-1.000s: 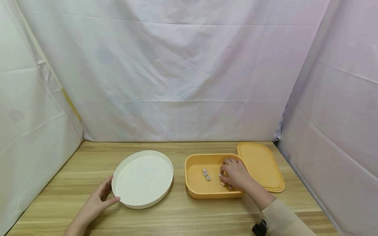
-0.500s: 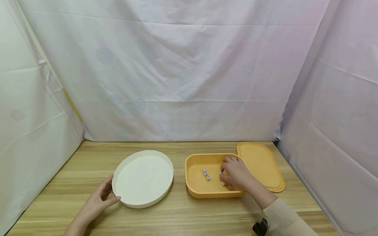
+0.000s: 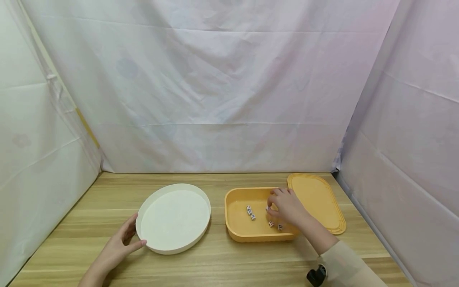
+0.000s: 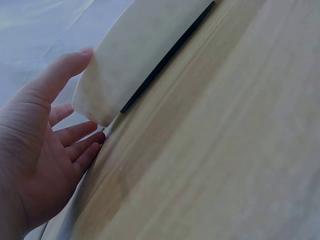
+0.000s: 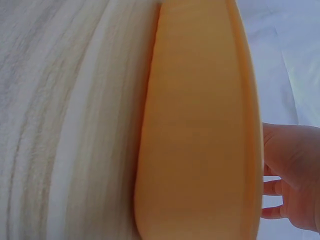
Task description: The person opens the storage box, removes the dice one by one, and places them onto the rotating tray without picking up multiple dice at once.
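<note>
My left hand [image 3: 116,247] rests against the near left side of a round white tray [image 3: 173,219]. Its thumb touches the rim and the fingers lie extended along the outer wall, as the left wrist view [image 4: 47,150] shows. Over the inside of a yellow rectangular box [image 3: 229,223], my right hand [image 3: 288,207] pinches a white die [image 3: 267,208] between thumb and fingertips. Three dice [image 3: 250,212] sit together at the box's middle left, and two more [image 3: 271,224] lie below the right hand. In the right wrist view the box wall [image 5: 200,125] hides the fingertips.
A yellow lid [image 3: 317,203] lies flat behind and right of the box. Both containers stand on a wood-grain table [image 3: 201,267]. White cloth [image 3: 222,87] hangs at the back and both sides. A black device [image 3: 316,276] is strapped at the right wrist.
The right hand has risen slightly, lifting the pinched die a little from the dice near it. The left hand and the white tray have stayed in place.
</note>
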A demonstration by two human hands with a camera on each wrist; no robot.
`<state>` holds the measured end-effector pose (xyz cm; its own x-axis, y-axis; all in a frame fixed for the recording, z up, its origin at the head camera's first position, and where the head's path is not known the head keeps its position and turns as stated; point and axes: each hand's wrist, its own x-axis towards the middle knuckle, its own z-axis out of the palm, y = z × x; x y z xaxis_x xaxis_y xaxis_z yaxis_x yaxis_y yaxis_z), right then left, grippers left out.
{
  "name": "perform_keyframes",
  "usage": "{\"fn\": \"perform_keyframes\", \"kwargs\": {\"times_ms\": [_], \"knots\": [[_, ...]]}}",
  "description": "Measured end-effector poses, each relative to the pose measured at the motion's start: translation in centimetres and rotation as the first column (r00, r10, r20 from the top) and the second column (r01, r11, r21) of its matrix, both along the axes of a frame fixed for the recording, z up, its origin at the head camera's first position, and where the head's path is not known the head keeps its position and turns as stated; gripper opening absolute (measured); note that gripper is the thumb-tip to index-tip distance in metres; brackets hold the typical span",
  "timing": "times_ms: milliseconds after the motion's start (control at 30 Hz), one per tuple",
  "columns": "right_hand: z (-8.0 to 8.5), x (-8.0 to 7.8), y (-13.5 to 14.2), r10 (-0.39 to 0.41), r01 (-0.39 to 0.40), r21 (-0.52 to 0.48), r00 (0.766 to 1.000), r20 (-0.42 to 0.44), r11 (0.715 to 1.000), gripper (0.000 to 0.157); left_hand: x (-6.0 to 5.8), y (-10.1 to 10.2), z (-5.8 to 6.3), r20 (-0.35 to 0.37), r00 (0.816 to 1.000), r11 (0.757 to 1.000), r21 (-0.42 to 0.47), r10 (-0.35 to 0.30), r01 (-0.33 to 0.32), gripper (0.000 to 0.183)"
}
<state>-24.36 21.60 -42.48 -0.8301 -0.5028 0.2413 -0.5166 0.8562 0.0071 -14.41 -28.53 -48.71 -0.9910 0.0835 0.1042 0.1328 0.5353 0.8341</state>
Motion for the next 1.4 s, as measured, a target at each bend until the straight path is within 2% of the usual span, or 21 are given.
{"fn": "perform_keyframes", "kwargs": {"times_ms": [167, 600, 733, 1033, 1400], "knots": [[0.5, -0.1, -0.3, 0.030, -0.030, -0.009, 0.999, -0.041, 1.000, 0.012, 0.1, -0.1, -0.2, -0.010, 1.000, 1.000, -0.006, 0.004, -0.004, 0.088], [2.0, 0.2, -1.5, 0.082, -0.083, -0.015, 0.994, -0.068, 0.996, 0.012, -0.1, -0.1, -0.5, -0.017, 1.000, 1.000, 0.013, -0.010, 0.010, 0.088], [2.4, 0.3, -2.0, 0.103, -0.104, -0.021, 0.992, -0.070, 0.994, 0.012, -0.1, -0.1, -0.5, -0.016, 1.000, 1.000, 0.017, -0.009, 0.009, 0.088], [3.0, 0.4, -3.4, 0.097, -0.098, -0.010, 0.993, -0.063, 0.995, 0.012, 0.0, -0.1, -0.5, -0.028, 1.000, 1.000, 0.015, -0.012, 0.012, 0.086], [3.9, 0.0, -5.7, 0.133, -0.132, 0.007, 0.989, -0.062, 0.991, 0.010, -0.2, -0.1, -0.4, -0.035, 0.999, 1.000, 0.021, -0.009, 0.010, 0.087]]}}
